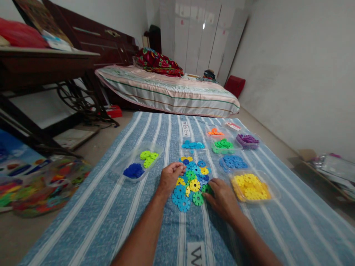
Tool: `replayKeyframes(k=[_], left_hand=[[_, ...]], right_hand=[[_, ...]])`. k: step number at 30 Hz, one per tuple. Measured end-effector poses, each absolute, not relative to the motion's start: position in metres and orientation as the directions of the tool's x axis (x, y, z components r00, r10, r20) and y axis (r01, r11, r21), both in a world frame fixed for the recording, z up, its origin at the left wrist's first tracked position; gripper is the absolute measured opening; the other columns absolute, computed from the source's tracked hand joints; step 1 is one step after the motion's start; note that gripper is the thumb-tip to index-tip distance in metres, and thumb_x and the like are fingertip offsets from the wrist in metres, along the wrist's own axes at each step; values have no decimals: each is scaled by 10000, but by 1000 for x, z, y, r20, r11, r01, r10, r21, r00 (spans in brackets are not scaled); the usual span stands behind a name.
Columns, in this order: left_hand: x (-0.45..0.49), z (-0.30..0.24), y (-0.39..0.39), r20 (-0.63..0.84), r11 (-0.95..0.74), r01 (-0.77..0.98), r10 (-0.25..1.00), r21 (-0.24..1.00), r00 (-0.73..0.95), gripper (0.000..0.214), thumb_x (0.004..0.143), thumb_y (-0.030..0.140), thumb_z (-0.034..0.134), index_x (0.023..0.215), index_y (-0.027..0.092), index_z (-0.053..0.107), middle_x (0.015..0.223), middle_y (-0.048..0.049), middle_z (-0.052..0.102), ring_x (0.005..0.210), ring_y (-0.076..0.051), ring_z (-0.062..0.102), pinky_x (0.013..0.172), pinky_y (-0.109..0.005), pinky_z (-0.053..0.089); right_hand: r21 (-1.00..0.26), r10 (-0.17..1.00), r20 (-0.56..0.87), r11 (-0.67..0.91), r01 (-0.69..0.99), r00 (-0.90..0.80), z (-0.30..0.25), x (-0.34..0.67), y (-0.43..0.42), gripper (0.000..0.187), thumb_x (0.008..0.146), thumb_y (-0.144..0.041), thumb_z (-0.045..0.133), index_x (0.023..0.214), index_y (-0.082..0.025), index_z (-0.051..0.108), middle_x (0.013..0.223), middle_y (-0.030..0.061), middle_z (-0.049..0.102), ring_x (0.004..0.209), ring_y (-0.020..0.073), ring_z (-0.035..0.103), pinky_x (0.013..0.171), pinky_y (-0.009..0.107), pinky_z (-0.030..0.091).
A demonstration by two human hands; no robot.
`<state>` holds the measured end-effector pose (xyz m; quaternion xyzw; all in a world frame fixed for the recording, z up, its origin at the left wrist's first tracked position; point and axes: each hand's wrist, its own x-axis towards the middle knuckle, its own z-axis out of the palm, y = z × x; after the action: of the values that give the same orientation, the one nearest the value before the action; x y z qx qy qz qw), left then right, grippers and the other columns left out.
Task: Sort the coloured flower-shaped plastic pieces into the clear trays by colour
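Observation:
A loose pile of notched plastic discs lies on the striped cloth, with a yellow disc (194, 185), a light-blue disc (184, 203) and a light-green disc (198, 198) among them. My left hand (169, 178) is at the pile's left edge, fingers curled and thumb and fingertips pressed together. Whatever it may pinch is too small to make out. On the right side, my right hand (224, 195) has its thumb and fingers around a dark-green disc (207, 189), partly hidden by them. Left of the pile stands a clear tray (116, 167) holding dark-blue and lime discs.
Clear boxes of yellow discs (251, 186), blue discs (233, 162), purple discs (247, 140), green discs (222, 145), orange discs (215, 132) and sky-blue discs (193, 145) stand right of and behind the pile. A bed (172, 92) stands beyond; bags of colourful pieces (52, 184) lie left.

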<state>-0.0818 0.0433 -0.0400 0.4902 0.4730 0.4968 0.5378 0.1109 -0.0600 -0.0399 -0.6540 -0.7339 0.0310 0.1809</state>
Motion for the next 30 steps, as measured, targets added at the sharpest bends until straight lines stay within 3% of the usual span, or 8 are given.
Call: replayKeyframes(k=[8, 15, 21, 30], left_hand=[[-82, -39, 42, -16, 19, -42, 998, 999, 60, 277, 650, 410, 686, 771, 161, 697, 781, -60, 748, 747, -199, 695, 657, -287, 542], [-81, -40, 42, -10, 11, -15, 999, 1000, 52, 231, 668, 380, 657, 749, 167, 693, 745, -54, 738, 691, -180, 672, 582, -254, 501], [-81, -42, 43, -16, 16, -1, 998, 1000, 57, 238, 669, 393, 654, 746, 169, 682, 762, -54, 740, 678, -169, 664, 577, -249, 490], [-81, -40, 42, -32, 32, -7, 998, 999, 57, 228, 669, 384, 648, 748, 171, 679, 761, -51, 739, 701, -177, 672, 604, -262, 502]], right_hand=[[-339, 955, 291, 160, 927, -58, -49, 113, -64, 105, 844, -262, 624, 915, -195, 662, 1004, 102, 667, 936, 251, 615, 804, 358, 484], [-469, 947, 319, 193, 862, -38, -54, 120, -67, 143, 857, -240, 576, 951, -197, 675, 996, 92, 687, 933, 233, 624, 832, 357, 499], [-594, 948, 316, 172, 786, 31, -55, 124, -67, 207, 892, -253, 494, 894, -189, 691, 969, 87, 700, 918, 212, 634, 842, 336, 496], [-652, 951, 309, 195, 732, 22, -49, 125, -66, 183, 863, -261, 502, 796, -202, 662, 877, 72, 690, 848, 209, 636, 775, 326, 505]])
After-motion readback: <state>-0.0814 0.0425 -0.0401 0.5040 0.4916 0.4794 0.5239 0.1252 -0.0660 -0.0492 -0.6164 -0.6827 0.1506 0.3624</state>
